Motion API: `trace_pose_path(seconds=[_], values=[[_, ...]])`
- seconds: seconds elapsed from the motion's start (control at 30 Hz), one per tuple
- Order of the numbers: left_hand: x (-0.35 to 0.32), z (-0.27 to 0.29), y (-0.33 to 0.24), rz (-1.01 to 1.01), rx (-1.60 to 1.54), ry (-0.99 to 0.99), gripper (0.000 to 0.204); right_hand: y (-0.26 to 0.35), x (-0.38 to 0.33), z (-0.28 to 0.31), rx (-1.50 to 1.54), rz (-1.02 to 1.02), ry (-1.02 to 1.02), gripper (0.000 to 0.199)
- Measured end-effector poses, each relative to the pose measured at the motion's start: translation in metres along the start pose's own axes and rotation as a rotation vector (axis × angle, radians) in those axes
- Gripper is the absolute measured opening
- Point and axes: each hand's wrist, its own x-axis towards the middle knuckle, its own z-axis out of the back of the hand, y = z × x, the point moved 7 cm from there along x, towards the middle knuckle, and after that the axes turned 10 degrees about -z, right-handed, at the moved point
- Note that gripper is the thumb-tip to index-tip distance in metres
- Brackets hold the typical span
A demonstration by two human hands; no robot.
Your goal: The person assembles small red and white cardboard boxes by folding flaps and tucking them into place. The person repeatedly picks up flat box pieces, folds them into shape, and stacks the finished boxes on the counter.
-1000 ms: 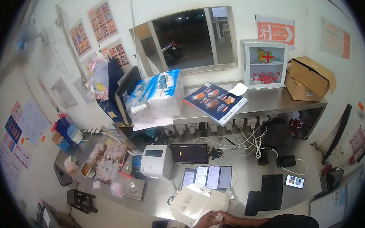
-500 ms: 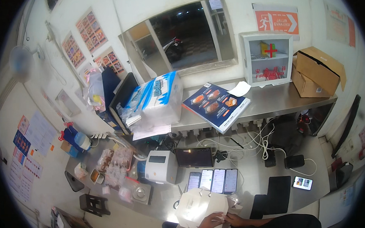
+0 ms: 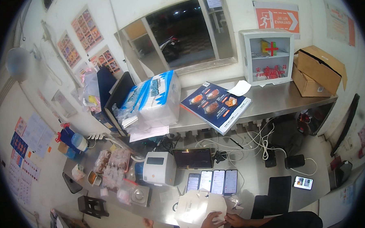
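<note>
Counter: a steel worktop stretches away above the fingers, strewn with cables and devices.
Shelf: a raised steel ledge well beyond the fingers carries a blue-and-white wrapped bundle, a food brochure and a cardboard box.
Printer: a white label printer stands up and to the left of the fingers.
Phones: four lit phones lie in a row just above the fingers.
White paper bag: the white paper bag lies flat at the counter's near edge, directly under both hands.
Right hand: the right hand rests on the bag's right edge; how far its fingers curl cannot be told.
Left hand: the left hand presses spread fingers on the bag, gripping nothing that shows.
</note>
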Motion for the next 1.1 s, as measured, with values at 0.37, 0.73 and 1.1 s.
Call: trace_pose_path(seconds=[0.37,0.73,1.1], values=[[-0.003,0.004,-0.003,-0.137,0.166,-0.074,0.05,-0.008,-0.002,-0.002,0.011,-0.1,0.035,0.045],[-0.013,0.0,-0.055,-0.105,0.449,-0.28,0.048,0.007,-0.006,0.018,-0.248,0.001,-0.459,0.026],[-0.1,0.099,-0.175,-0.169,0.462,-0.738,0.035,0.003,-0.01,0.049,-0.401,-0.191,-0.753,0.06]])
